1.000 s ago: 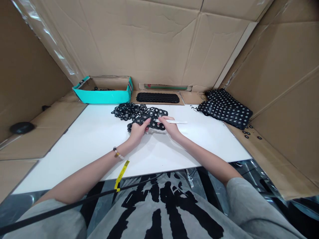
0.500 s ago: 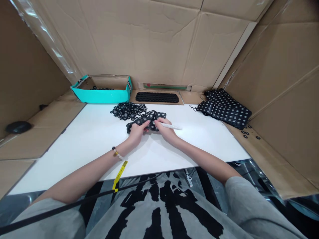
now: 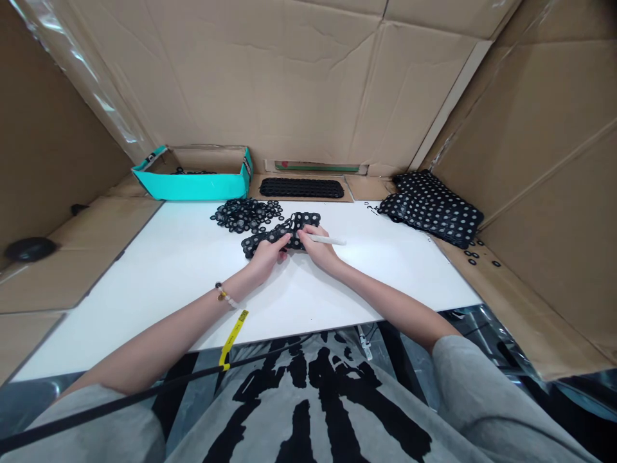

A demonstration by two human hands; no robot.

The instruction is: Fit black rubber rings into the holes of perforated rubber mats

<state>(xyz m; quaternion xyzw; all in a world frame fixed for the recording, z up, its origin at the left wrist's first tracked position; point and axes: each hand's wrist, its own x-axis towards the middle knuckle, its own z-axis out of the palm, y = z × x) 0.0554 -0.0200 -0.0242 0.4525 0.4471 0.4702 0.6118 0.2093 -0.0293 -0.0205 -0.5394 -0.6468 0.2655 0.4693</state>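
A black piece made of joined rings (image 3: 308, 221) lies in front of me, low over the white tabletop. Its left part is pinched between the thumb and fingers of my left hand (image 3: 270, 252). From the right, my right hand (image 3: 318, 245) grips a white pen-shaped tool (image 3: 330, 240), whose back end points right. The tool's tip is hidden at the ring piece, close to my left thumb. Just behind the piece is a pile of loose black rings (image 3: 243, 215).
A turquoise-fronted box (image 3: 193, 186) with black rings inside stands at the back left. Beside it lies a dark woven strip (image 3: 301, 188). A large folded ring sheet (image 3: 434, 209) rests at the right, with loose rings (image 3: 472, 257) nearby. Cardboard walls (image 3: 299, 83) surround the white table (image 3: 144, 276).
The ring piece's upper middle looks flatter than before, and my right hand with the tool has shifted slightly. My left hand keeps its pinch. The whole view has moved a little.
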